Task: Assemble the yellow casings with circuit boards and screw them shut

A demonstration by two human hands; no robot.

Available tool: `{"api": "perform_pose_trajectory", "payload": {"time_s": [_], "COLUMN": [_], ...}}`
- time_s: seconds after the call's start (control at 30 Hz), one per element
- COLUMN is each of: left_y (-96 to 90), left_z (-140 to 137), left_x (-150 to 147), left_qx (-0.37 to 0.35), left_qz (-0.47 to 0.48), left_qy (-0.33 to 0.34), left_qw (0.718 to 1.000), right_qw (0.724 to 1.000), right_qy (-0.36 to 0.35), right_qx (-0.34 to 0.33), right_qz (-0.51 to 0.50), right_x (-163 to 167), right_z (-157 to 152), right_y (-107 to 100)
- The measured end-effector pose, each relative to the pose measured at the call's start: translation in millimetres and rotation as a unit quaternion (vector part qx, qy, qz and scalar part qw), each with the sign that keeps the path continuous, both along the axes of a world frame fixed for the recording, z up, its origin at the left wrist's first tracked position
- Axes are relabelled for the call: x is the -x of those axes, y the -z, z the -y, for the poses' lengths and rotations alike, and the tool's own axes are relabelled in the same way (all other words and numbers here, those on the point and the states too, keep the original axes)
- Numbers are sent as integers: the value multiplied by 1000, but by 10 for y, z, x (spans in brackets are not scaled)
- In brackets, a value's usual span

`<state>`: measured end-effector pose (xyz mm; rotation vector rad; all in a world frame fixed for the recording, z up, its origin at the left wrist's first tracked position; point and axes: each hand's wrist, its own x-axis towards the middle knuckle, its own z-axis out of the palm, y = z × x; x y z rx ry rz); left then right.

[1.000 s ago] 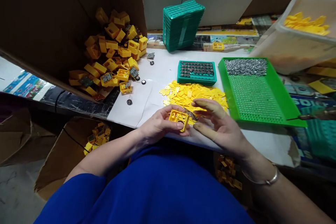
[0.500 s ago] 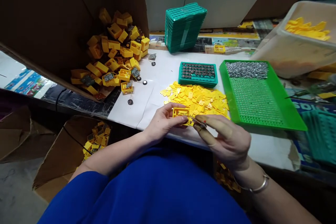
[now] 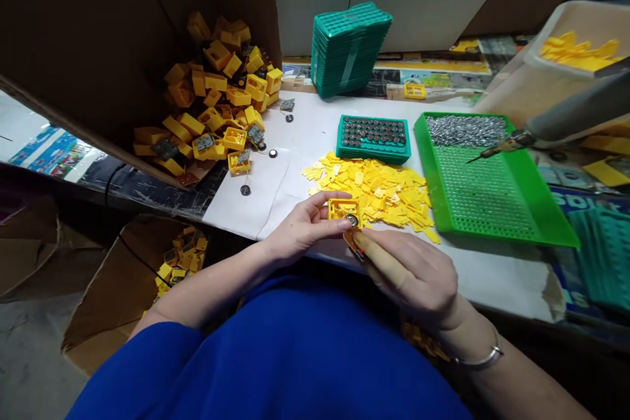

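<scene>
My left hand (image 3: 311,224) is closed around a small yellow plastic case (image 3: 337,204), its open side facing up. Inside the case, near my thumb, lies a round dark disc (image 3: 351,219) with a pale rim. Just right of the case, my right hand (image 3: 413,270) pinches a small circuit board (image 3: 352,246) by its edge. The board is tilted and partly covered by my fingers. Beyond both hands spreads a heap of flat yellow pieces (image 3: 384,190).
Behind the heap is a teal tray (image 3: 339,152) of round cells. A green tray (image 3: 551,230) of screws stands right, with a powered screwdriver (image 3: 556,121) hanging over it. Yellow cases (image 3: 215,82) fill a carton on the left. Stacked teal trays (image 3: 344,59) stand at the back.
My right hand has moved left and slightly down with the board, now tilted below the case's right side. The round disc now shows inside the case. The screwdriver has swung left over the green tray.
</scene>
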<state>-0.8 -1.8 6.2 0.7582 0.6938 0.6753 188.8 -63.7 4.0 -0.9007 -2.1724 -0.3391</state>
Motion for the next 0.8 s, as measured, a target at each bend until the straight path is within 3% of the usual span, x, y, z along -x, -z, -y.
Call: {"api": "perform_pose_trajectory", "payload": {"time_s": [0.2, 0.43, 0.63, 0.8], "left_y": [0, 10, 12, 22], "left_z": [2, 36, 32, -6], "left_x": [-29, -58, -53, -45], "left_qx": [-2, -32, -48, 25], "left_qz": [-26, -27, -58, -12], "left_qy": [8, -24, -24, 21], "left_qw": [1000, 999, 997, 999], "right_qw": [999, 995, 990, 981], "right_qy": [-11, -50, -5, 19], "right_qx": [-25, 72, 119, 181], "right_qz": [41, -45, -74, -63], "right_x": [8, -12, 58, 75], "right_z": [-3, 38, -29, -146], "right_y": [-44, 61, 8, -87]}}
